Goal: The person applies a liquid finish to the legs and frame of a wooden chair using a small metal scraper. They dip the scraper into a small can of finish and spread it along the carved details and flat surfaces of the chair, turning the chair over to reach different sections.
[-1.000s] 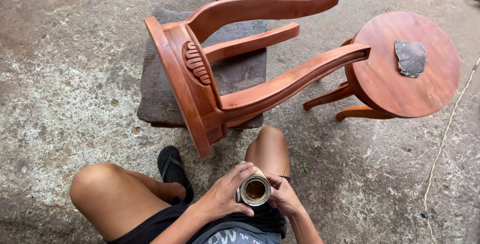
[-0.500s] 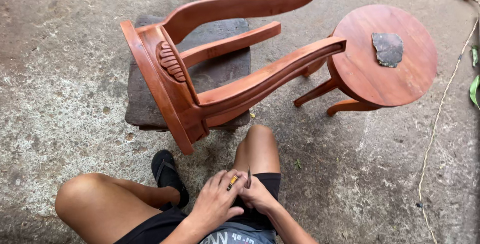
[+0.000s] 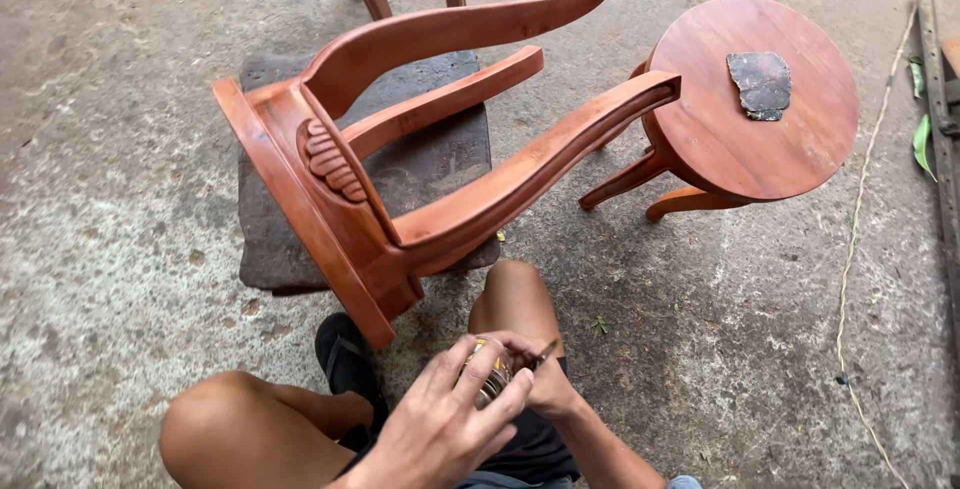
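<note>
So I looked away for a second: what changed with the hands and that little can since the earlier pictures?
The left hand has moved over the top of the small can, covering the opening that showed a second ago. The right hand keeps its grip on the can and now has a thin stick-like tool poking up. The tipped chair frame, round table and the dark patch on it lie as before.

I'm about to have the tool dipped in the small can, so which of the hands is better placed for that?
Probably the right hand: it already pinches the thin tool beside the small can. The left hand is spread over the can, gripping it, so it looks better kept as the steadying hand.
</note>
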